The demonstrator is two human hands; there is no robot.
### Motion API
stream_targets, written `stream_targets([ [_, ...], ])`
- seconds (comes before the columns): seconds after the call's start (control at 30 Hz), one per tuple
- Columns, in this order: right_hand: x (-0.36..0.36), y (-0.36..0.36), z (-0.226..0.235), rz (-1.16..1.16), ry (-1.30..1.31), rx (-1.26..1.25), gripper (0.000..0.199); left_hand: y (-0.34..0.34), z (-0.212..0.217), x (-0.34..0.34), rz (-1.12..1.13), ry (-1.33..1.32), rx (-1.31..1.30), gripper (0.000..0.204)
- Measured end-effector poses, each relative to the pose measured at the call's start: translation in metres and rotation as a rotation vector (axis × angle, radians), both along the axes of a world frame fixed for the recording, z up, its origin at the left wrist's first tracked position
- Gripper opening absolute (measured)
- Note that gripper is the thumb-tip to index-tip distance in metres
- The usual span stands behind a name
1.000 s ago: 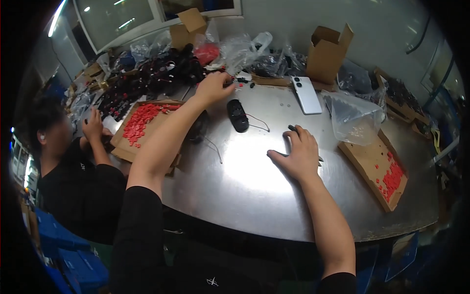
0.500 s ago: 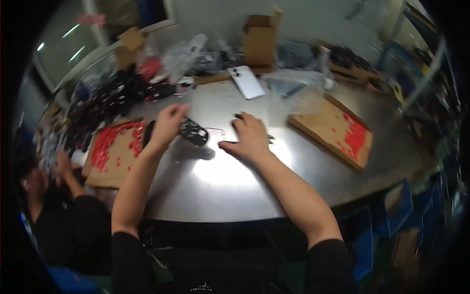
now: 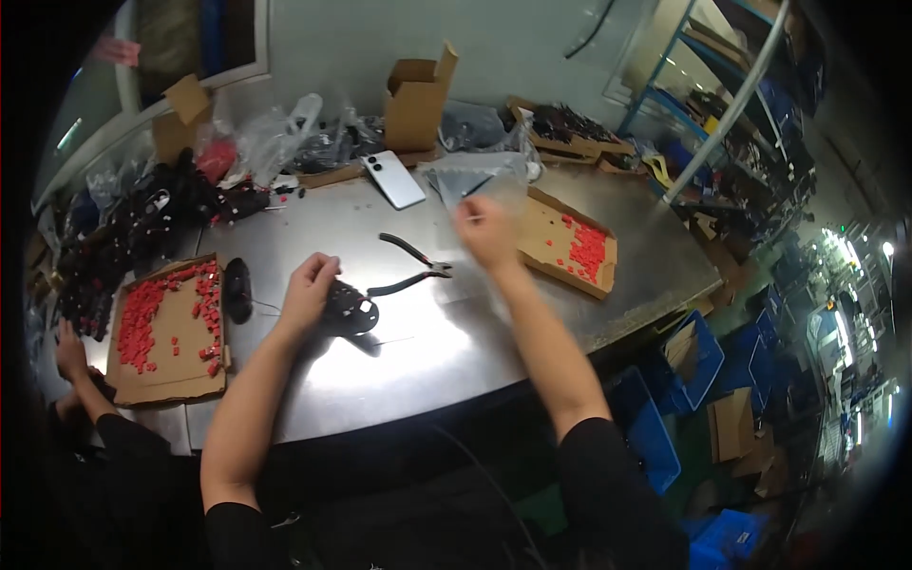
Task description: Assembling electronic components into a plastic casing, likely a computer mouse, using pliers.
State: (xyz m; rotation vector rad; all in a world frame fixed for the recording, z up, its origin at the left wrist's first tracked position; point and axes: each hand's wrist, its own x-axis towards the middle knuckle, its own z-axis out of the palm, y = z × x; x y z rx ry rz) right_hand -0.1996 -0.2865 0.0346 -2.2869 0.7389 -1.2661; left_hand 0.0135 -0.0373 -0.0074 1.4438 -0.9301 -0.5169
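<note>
My left hand (image 3: 309,293) is closed round the end of a black oval housing (image 3: 350,312), which is tilted over the metal table. Pale spots and a light square show on the housing's face, and a thin wire lies below it. My right hand (image 3: 487,233) is raised beside the clear plastic bag (image 3: 508,176), fingers pinched together, with a small pale tip at them that I cannot make out. Between my hands, black-handled pliers (image 3: 423,276) lie on the table with handles spread. A second black oval housing (image 3: 238,290) with a thin wire rests left of my left hand.
Shallow cardboard trays of small red pieces stand at left (image 3: 169,375) and right (image 3: 546,233). A white phone (image 3: 394,180), an upright cardboard box (image 3: 413,114) and a heap of black parts (image 3: 133,223) lie farther back. Another person's hand (image 3: 71,353) is at far left; blue bins (image 3: 693,366) stand right.
My right hand has left the pliers, which now lie on the table, and has moved toward the clear bag. The view has turned right. My left hand still holds the housing.
</note>
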Motion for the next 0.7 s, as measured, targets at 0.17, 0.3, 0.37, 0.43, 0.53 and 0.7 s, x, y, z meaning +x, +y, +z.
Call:
stream_targets([
  [0.17, -0.093, -0.137, 0.001, -0.597, -0.047, -0.213, 0.021, -0.006, -0.002, -0.003, -0.011, 0.098, -0.031, 0.029],
  [0.3, -0.148, -0.208, -0.035, -0.446, 0.576, -0.122, 0.051, -0.007, -0.01, -0.003, -0.06, 0.217, 0.018, 0.031],
  [0.37, -0.154, -0.209, -0.057, -0.383, 0.831, -0.049, 0.068, -0.004, -0.004, -0.003, -0.079, 0.206, 0.037, 0.032],
  [0.43, -0.187, -0.229, -0.054, -0.502, 0.944, -0.183, 0.066, -0.018, 0.007, -0.009, -0.144, 0.184, 0.003, 0.034],
  [0.53, -0.134, -0.192, -0.054, -0.482, 0.941, -0.132, 0.057, -0.012, -0.016, 0.002, -0.077, 0.115, 0.029, 0.037],
  [0.7, -0.131, -0.181, -0.04, -0.683, 1.068, -0.084, 0.038, -0.012, -0.011, 0.006, -0.071, 0.055, 0.08, 0.042],
])
